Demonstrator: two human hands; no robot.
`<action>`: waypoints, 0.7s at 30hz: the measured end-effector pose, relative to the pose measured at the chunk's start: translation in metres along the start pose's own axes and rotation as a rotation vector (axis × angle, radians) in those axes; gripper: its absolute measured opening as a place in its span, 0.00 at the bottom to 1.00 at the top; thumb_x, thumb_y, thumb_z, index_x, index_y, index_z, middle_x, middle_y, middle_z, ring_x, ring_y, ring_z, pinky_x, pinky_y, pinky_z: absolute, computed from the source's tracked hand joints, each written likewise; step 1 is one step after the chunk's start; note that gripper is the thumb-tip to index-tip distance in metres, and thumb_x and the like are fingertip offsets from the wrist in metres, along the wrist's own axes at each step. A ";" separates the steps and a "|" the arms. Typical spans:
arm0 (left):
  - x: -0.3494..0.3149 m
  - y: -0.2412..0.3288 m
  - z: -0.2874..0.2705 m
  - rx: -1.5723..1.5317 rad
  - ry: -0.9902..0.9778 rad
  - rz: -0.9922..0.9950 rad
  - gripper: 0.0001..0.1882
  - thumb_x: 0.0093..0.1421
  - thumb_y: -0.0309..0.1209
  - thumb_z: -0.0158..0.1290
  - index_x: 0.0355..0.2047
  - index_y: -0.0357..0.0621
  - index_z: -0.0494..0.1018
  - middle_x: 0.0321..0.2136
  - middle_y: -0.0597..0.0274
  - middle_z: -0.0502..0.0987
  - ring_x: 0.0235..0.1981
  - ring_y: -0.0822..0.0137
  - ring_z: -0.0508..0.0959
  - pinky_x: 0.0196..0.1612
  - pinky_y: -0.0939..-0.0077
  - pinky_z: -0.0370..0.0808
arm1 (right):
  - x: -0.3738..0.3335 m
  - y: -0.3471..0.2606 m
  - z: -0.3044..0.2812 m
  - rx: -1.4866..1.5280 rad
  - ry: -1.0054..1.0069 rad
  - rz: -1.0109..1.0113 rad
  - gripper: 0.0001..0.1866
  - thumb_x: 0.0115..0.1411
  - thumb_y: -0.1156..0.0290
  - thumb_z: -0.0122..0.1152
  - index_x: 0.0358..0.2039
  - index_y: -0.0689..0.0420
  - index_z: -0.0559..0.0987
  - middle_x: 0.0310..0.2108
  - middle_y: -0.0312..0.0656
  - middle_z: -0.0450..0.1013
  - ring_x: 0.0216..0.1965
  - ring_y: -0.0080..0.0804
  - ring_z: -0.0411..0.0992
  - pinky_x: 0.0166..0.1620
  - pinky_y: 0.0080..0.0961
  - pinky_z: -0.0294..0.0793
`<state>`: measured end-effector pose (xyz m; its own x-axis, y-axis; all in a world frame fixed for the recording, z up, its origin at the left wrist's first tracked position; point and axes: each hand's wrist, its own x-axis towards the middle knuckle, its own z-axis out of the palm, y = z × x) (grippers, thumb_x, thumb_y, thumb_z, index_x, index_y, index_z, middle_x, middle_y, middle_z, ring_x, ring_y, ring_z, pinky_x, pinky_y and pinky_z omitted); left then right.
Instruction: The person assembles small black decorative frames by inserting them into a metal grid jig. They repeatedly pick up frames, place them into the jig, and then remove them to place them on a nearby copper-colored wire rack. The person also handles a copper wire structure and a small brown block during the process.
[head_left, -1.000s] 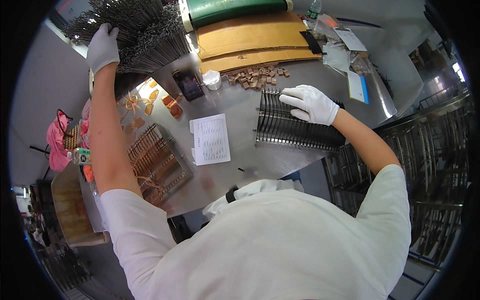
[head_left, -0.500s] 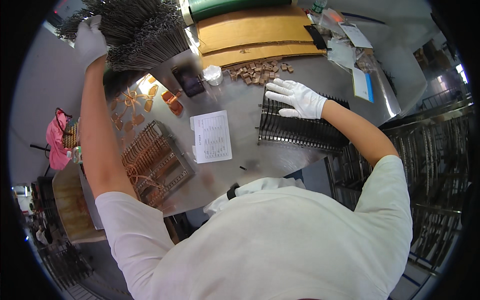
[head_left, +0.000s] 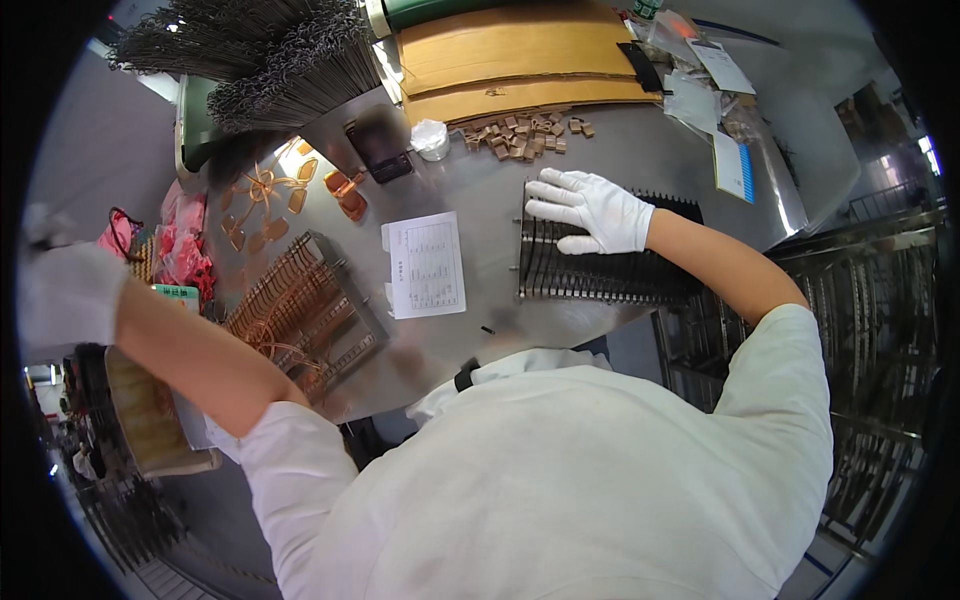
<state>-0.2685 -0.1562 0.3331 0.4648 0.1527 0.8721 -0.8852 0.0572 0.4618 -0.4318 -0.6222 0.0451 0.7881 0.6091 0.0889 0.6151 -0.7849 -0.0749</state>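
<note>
My right hand (head_left: 592,212), in a white glove, rests with its fingers spread on a black slotted rack (head_left: 610,270) at the right of the metal table. My left hand (head_left: 72,290), also gloved, is out past the table's left side and smeared by motion; its fingers cannot be made out. Nearest to it lie a pink bag (head_left: 182,240) and a woven basket edge. Between my arms is a white printed sheet (head_left: 427,265). Left of the sheet sits another rack (head_left: 345,325) holding copper-coloured bent pieces.
A large heap of dark looped wire rods (head_left: 285,85) stands at the far left. Small brown blocks (head_left: 525,135), a white tub (head_left: 430,140), a dark phone-like device (head_left: 380,150) and copper parts (head_left: 262,190) lie behind the sheet. Cardboard (head_left: 520,60) and plastic bags (head_left: 690,100) are farther back.
My left hand has swung away from the heap of wire rods, moving left and toward me. My right hand stays on the black rack.
</note>
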 end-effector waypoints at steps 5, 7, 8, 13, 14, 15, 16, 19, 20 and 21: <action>-0.127 -0.086 0.057 0.121 0.318 -0.410 0.07 0.68 0.31 0.50 0.38 0.39 0.72 0.25 0.62 0.74 0.25 0.71 0.73 0.26 0.77 0.70 | 0.007 -0.023 -0.007 0.035 -0.075 -0.060 0.35 0.69 0.44 0.52 0.70 0.51 0.67 0.72 0.50 0.60 0.72 0.54 0.59 0.72 0.48 0.58; -0.188 -0.126 0.065 0.149 0.236 -0.673 0.10 0.71 0.34 0.47 0.38 0.39 0.69 0.25 0.61 0.75 0.25 0.74 0.74 0.27 0.76 0.72 | 0.007 -0.019 -0.003 0.059 -0.046 -0.067 0.35 0.69 0.44 0.52 0.70 0.51 0.67 0.72 0.50 0.60 0.72 0.55 0.59 0.72 0.48 0.58; -0.219 -0.125 0.082 0.203 0.199 -0.765 0.11 0.73 0.35 0.47 0.38 0.38 0.68 0.26 0.60 0.77 0.24 0.74 0.75 0.26 0.76 0.72 | 0.005 -0.018 -0.002 0.072 -0.031 -0.067 0.35 0.70 0.44 0.51 0.70 0.51 0.67 0.72 0.50 0.61 0.72 0.55 0.59 0.72 0.49 0.58; -0.390 -0.182 0.120 -0.042 -0.078 -1.042 0.08 0.77 0.33 0.45 0.45 0.41 0.63 0.32 0.54 0.80 0.24 0.70 0.79 0.28 0.77 0.78 | 0.005 -0.010 -0.011 0.027 0.045 0.051 0.36 0.70 0.48 0.55 0.72 0.52 0.64 0.74 0.46 0.59 0.75 0.50 0.56 0.75 0.48 0.53; -0.394 -0.183 0.122 -0.089 -0.024 -1.142 0.08 0.76 0.32 0.45 0.46 0.41 0.62 0.32 0.53 0.80 0.25 0.69 0.80 0.29 0.77 0.79 | 0.004 -0.006 -0.014 0.015 0.057 0.078 0.36 0.70 0.48 0.55 0.73 0.53 0.64 0.74 0.46 0.59 0.75 0.49 0.56 0.75 0.48 0.53; -0.397 -0.185 0.121 -0.133 0.026 -1.241 0.08 0.76 0.32 0.45 0.47 0.41 0.62 0.33 0.53 0.80 0.26 0.68 0.81 0.29 0.76 0.81 | 0.004 -0.004 -0.015 0.006 0.050 0.087 0.36 0.70 0.48 0.55 0.73 0.53 0.63 0.74 0.45 0.59 0.75 0.49 0.56 0.75 0.48 0.52; -0.396 -0.190 0.120 -0.137 0.108 -1.275 0.08 0.76 0.32 0.46 0.47 0.41 0.62 0.33 0.52 0.80 0.26 0.67 0.81 0.29 0.75 0.81 | 0.003 -0.002 -0.015 -0.002 0.044 0.095 0.37 0.70 0.48 0.55 0.73 0.53 0.63 0.74 0.45 0.59 0.75 0.50 0.56 0.75 0.48 0.52; -0.395 -0.210 0.118 -0.156 0.215 -1.354 0.08 0.76 0.31 0.45 0.47 0.40 0.61 0.34 0.50 0.80 0.27 0.64 0.83 0.29 0.74 0.83 | 0.006 -0.002 -0.011 -0.001 -0.013 0.061 0.37 0.71 0.46 0.53 0.73 0.52 0.63 0.75 0.46 0.58 0.75 0.51 0.55 0.75 0.48 0.52; -0.399 -0.212 0.119 -0.166 0.200 -1.384 0.08 0.76 0.31 0.45 0.47 0.40 0.61 0.34 0.50 0.80 0.27 0.64 0.83 0.29 0.74 0.83 | 0.008 0.000 -0.006 0.010 -0.034 0.033 0.37 0.72 0.44 0.50 0.73 0.52 0.63 0.75 0.47 0.57 0.75 0.52 0.54 0.76 0.49 0.51; -0.404 -0.211 0.122 -0.174 0.184 -1.417 0.08 0.76 0.31 0.45 0.48 0.40 0.61 0.34 0.50 0.81 0.27 0.63 0.83 0.29 0.74 0.83 | 0.010 -0.002 -0.002 0.010 -0.051 0.024 0.37 0.72 0.44 0.49 0.73 0.52 0.63 0.75 0.47 0.56 0.75 0.52 0.54 0.76 0.48 0.51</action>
<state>-0.2673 -0.3499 -0.0970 0.9421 -0.0113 -0.3351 0.3138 0.3815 0.8695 -0.4254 -0.6147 0.0480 0.8029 0.5950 0.0358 0.5957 -0.7986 -0.0864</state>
